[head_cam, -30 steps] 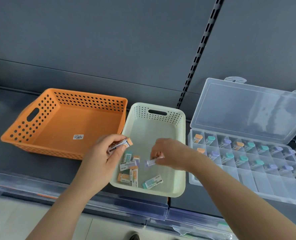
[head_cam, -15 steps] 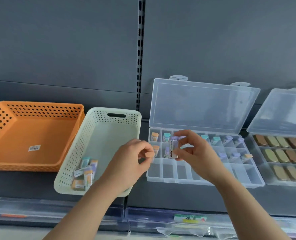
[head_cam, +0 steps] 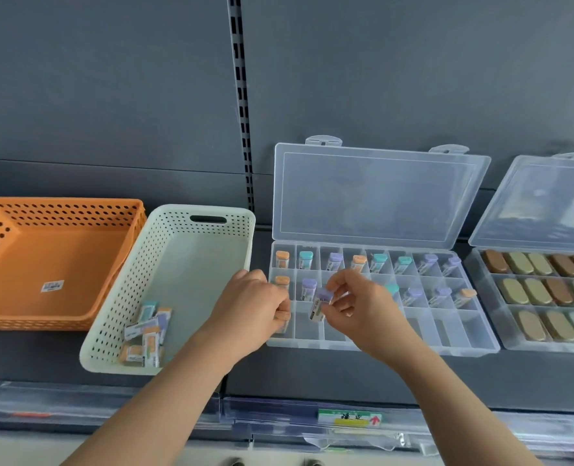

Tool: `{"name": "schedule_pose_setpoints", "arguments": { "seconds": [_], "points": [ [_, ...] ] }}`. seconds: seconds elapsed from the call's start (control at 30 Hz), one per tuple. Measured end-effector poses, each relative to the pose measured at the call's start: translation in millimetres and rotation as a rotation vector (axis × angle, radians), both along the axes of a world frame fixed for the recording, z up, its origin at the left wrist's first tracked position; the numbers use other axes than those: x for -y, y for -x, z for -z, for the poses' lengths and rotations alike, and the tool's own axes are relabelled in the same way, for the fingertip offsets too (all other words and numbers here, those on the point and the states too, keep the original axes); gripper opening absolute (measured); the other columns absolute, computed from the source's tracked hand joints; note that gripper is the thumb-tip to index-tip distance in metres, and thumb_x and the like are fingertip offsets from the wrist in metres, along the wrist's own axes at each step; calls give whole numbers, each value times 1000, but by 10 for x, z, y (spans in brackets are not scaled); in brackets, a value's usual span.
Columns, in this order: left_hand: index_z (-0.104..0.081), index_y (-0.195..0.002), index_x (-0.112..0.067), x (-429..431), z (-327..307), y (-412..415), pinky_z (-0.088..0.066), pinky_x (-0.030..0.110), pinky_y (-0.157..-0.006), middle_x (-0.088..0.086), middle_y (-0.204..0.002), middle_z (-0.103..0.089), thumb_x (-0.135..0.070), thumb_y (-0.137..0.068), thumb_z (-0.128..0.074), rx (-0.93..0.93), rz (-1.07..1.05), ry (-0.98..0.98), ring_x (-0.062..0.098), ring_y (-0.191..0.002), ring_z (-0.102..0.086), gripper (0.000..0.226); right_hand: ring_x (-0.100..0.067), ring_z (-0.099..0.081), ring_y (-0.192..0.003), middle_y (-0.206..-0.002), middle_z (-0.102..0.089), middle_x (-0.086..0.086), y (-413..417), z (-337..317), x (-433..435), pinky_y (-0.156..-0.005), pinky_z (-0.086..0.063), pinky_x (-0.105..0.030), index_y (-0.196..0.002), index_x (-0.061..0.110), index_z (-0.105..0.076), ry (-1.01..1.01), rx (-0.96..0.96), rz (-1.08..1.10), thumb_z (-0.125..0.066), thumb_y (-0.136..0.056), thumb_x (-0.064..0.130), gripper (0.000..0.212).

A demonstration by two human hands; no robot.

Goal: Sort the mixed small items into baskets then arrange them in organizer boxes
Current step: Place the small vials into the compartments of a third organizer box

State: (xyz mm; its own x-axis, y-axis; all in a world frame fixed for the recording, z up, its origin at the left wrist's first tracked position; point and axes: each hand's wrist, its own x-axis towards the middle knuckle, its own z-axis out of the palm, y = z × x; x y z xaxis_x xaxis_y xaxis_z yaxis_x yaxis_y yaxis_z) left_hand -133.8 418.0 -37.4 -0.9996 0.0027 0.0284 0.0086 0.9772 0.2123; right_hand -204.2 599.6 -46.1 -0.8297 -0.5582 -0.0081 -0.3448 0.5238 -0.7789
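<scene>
An open clear organizer box [head_cam: 447, 334] sits on the shelf; its back two rows hold small erasers with orange, teal and purple ends. My right hand [head_cam: 363, 307] pinches a purple-ended eraser [head_cam: 319, 302] over the box's middle-left compartments. My left hand [head_cam: 252, 307] is curled over the box's front-left corner and grips an orange-ended eraser [head_cam: 282, 316], mostly hidden by the fingers. The cream perforated basket [head_cam: 117, 297] to the left holds several more erasers [head_cam: 144, 334] at its near end.
An orange perforated basket [head_cam: 60, 205] stands at the far left with only a sticker inside. A second open organizer box [head_cam: 554, 346], filled with brown and tan oval items, stands at the right. The grey shelf back panel rises behind.
Both hands moved right from the cream basket to the organizer box, each carrying an eraser. The view also swung right, revealing the second box.
</scene>
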Motion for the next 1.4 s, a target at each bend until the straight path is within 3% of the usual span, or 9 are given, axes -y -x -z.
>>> {"name": "schedule_pose_setpoints", "arguments": {
  "seconds": [0.23, 0.33, 0.47, 0.73, 0.93, 1.1, 1.3, 1.4],
  "points": [
    [-64, -104, -30, 27, 32, -7, -28, 23, -75, -5, -96, -53, -37, -88, -59, 17, -12, -2, 15, -92, -41, 18, 0, -63, -71, -82, -66, 13, -30, 68, 47, -72, -52, -10, -99, 19, -68, -83, -149, -87, -67, -83, 14, 17],
    [-60, -114, -33, 71, 44, -31, -28, 23, -79, -6, -103, -53, -44, -87, -59, 12, -9, -33, 16, -101, -43, 30, -4, -62, -73, -83, -68, 13, -56, 83, 70, -73, -54, -18, -96, 22, -70, -140, -221, -104, -67, -84, 21, 13],
    [-62, -114, -35, 148, -15, -134, -34, 26, -88, -12, -103, -59, -49, -82, -64, -46, -33, -132, 13, -104, -45, 35, -10, -60, -80, -86, -69, 9, -110, 111, 119, -72, -53, -30, -91, 23, -70, -206, -261, -97, -61, -87, 28, 11],
    [-66, -112, -29, 293, -77, -355, -35, 28, -92, -16, -105, -65, -33, -82, -70, -73, -105, -258, 10, -109, -45, 31, -7, -53, -91, -99, -68, 8, -128, 129, 159, -76, -45, -22, -104, 25, -68, -350, -205, -126, -55, -92, 30, 18],
    [-66, -109, -30, 480, -134, -475, -38, 21, -90, -24, -100, -58, -31, -79, -73, -94, -166, -307, 3, -105, -50, 30, -9, -53, -108, -122, -62, 11, -130, 1, 178, -89, -44, -24, -121, 27, -62, -385, -237, -129, -61, -89, 32, 33],
    [-61, -116, -35, 932, -154, -683, -37, 20, -90, -21, -110, -58, -33, -79, -73, 61, -275, -280, -2, -101, -48, 38, 0, -53, -91, -111, -65, 11, -137, -175, 506, -84, -45, -17, -116, 26, -66, -176, -211, -176, -69, -84, 28, 32],
    [-62, -118, -32, 1092, 38, -678, -39, 23, -89, -16, -113, -58, -45, -75, -74, 310, -215, -202, 2, -103, -46, 46, -11, -59, -105, -117, -65, 9, -155, -165, 1131, -94, -45, -28, -111, 21, -68, -165, -186, -388, -69, -85, 24, 27],
    [-70, -101, -31, 1046, 144, -589, -42, 27, -80, -17, -94, -61, -46, -71, -76, 348, -128, -173, 6, -96, -48, 34, -13, -54, -113, -119, -64, 8, -123, -118, 1307, -96, -43, -29, -113, 21, -67, -229, -219, -434, -68, -85, 25, 28]
  ]
}}
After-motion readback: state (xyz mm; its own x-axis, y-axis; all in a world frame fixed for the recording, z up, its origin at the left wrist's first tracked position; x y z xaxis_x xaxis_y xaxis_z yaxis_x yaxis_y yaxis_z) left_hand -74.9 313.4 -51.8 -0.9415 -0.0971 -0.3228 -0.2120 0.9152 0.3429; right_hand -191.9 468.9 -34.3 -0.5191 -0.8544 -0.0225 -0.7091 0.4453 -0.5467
